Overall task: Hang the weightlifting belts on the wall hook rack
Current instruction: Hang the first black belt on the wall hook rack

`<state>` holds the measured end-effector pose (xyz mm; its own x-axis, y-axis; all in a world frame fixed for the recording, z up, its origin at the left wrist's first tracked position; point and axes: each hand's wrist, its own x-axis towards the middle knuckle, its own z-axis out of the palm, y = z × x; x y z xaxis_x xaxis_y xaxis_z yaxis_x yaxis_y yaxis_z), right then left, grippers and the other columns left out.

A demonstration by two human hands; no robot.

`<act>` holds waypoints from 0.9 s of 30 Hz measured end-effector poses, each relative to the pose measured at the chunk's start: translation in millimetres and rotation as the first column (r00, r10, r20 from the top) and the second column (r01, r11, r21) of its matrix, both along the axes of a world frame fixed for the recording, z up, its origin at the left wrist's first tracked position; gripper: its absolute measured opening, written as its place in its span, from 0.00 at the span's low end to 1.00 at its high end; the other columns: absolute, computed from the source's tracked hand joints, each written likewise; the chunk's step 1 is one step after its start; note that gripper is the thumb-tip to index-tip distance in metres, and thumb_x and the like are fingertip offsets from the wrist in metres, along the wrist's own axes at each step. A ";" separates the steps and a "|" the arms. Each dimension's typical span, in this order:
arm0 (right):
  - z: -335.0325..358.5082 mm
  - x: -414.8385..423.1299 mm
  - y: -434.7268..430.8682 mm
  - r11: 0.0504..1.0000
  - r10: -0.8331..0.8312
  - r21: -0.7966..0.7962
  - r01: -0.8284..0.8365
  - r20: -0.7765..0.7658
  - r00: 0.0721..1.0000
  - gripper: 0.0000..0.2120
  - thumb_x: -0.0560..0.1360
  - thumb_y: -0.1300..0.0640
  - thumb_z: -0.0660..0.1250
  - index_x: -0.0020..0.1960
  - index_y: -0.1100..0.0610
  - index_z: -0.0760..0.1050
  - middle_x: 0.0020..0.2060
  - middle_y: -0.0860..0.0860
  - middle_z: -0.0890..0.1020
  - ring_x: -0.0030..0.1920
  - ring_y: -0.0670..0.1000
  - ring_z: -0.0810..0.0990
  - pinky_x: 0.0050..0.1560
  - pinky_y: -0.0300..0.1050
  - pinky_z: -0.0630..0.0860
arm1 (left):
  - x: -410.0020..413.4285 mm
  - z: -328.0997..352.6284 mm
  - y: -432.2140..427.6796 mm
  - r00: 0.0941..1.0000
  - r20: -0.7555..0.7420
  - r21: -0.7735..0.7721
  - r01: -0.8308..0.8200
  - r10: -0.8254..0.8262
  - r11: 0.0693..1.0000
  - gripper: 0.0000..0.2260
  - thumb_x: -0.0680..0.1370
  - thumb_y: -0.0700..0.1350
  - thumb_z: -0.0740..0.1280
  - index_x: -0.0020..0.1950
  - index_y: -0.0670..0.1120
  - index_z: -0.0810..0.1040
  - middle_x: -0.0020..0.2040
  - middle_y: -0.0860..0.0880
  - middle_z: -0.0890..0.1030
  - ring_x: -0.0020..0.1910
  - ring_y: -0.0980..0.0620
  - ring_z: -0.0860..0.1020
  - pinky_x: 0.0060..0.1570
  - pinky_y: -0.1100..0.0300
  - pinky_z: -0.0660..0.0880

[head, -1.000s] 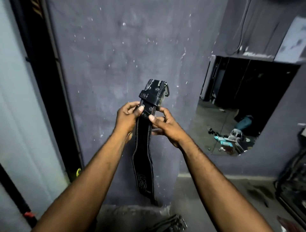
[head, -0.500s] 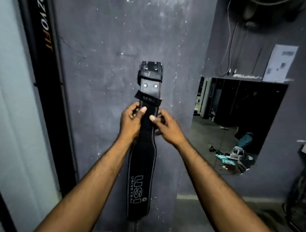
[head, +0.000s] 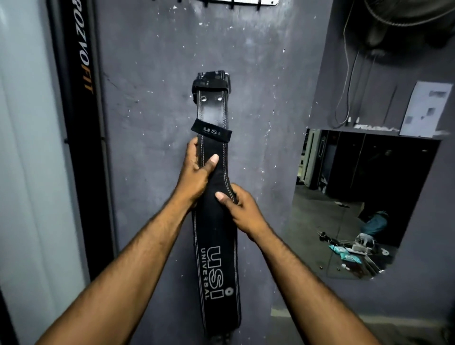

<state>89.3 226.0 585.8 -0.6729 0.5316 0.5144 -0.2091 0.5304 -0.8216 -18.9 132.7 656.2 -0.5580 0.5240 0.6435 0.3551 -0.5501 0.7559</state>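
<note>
A black weightlifting belt (head: 216,266) with white stitching and "USI UNIVERSAL" lettering stands upright in front of the grey wall, buckle end up. My left hand (head: 195,176) grips its narrow strap from the left, thumb across the front. Just below, my right hand (head: 237,206) grips the belt's right edge where it widens. The wall hook rack (head: 243,3), a white plate with dark hooks, shows at the top edge of the head view, well above the belt's buckle end (head: 211,82).
A dark vertical post (head: 81,123) with orange lettering stands left of the wall. To the right a wall mirror (head: 357,197) reflects a floor with scattered items. Cables (head: 347,81) and a fan hang at the upper right beside a paper sheet (head: 426,108).
The belt has risen toward the rack and straightened. Both hands slid down from near the strap loop to the widening part. The rack came into view at the top.
</note>
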 end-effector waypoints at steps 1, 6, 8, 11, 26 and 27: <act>8.7 0.6 0.9 0.999 -0.019 0.026 0.019 -0.006 1.000 0.17 0.75 0.45 0.69 0.59 0.55 0.79 0.53 0.54 0.86 0.55 0.56 0.85 0.60 0.61 0.79 | -0.2 2.7 -2.1 1.000 -0.016 -0.022 0.006 -0.006 1.000 0.24 0.79 0.33 0.64 0.74 0.43 0.63 0.62 0.48 0.79 0.56 0.58 0.79 0.59 0.63 0.76; 8.6 3.2 5.7 0.991 0.054 -0.122 -0.055 -0.007 0.999 0.16 0.77 0.54 0.71 0.61 0.59 0.73 0.55 0.60 0.83 0.55 0.55 0.83 0.61 0.62 0.79 | -6.8 18.3 6.1 0.993 0.058 0.083 -0.105 0.100 0.991 0.25 0.76 0.30 0.65 0.73 0.38 0.64 0.67 0.38 0.76 0.66 0.42 0.76 0.70 0.45 0.71; -8.6 3.1 5.9 0.996 0.008 -0.092 -0.008 -0.005 1.000 0.18 0.77 0.54 0.71 0.65 0.56 0.73 0.58 0.54 0.84 0.60 0.53 0.83 0.64 0.58 0.78 | -5.3 23.0 9.9 0.988 0.092 0.120 -0.134 0.124 0.984 0.25 0.75 0.29 0.65 0.72 0.37 0.65 0.67 0.38 0.77 0.66 0.42 0.77 0.70 0.47 0.71; -14.9 0.8 2.9 0.992 -0.117 -0.047 0.114 -0.061 0.991 0.19 0.73 0.47 0.72 0.61 0.52 0.76 0.54 0.50 0.85 0.56 0.50 0.84 0.61 0.57 0.79 | -2.0 27.3 10.8 0.982 0.103 0.173 -0.176 0.160 0.969 0.25 0.75 0.28 0.65 0.71 0.36 0.66 0.66 0.37 0.77 0.63 0.46 0.78 0.70 0.49 0.72; -30.5 13.5 1.5 0.981 -0.188 -0.068 0.184 -0.055 0.981 0.12 0.76 0.44 0.71 0.53 0.50 0.74 0.45 0.50 0.85 0.45 0.48 0.85 0.48 0.48 0.83 | -7.3 56.5 9.1 0.975 0.093 0.227 -0.217 0.200 0.949 0.24 0.73 0.34 0.68 0.69 0.39 0.68 0.65 0.40 0.78 0.65 0.43 0.77 0.71 0.46 0.71; -34.1 15.9 2.4 0.984 -0.166 -0.072 0.164 -0.021 0.986 0.12 0.77 0.44 0.70 0.55 0.50 0.74 0.46 0.49 0.85 0.47 0.47 0.86 0.49 0.46 0.83 | -7.8 58.3 7.2 0.975 0.096 0.230 -0.218 0.200 0.948 0.25 0.73 0.34 0.68 0.70 0.40 0.68 0.65 0.40 0.77 0.66 0.42 0.76 0.71 0.45 0.70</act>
<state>105.2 228.4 551.7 -0.5591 0.6697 0.4887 -0.1459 0.5008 -0.8532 -26.7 139.9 714.5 -0.6871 0.2273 0.6901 0.4319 -0.6359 0.6395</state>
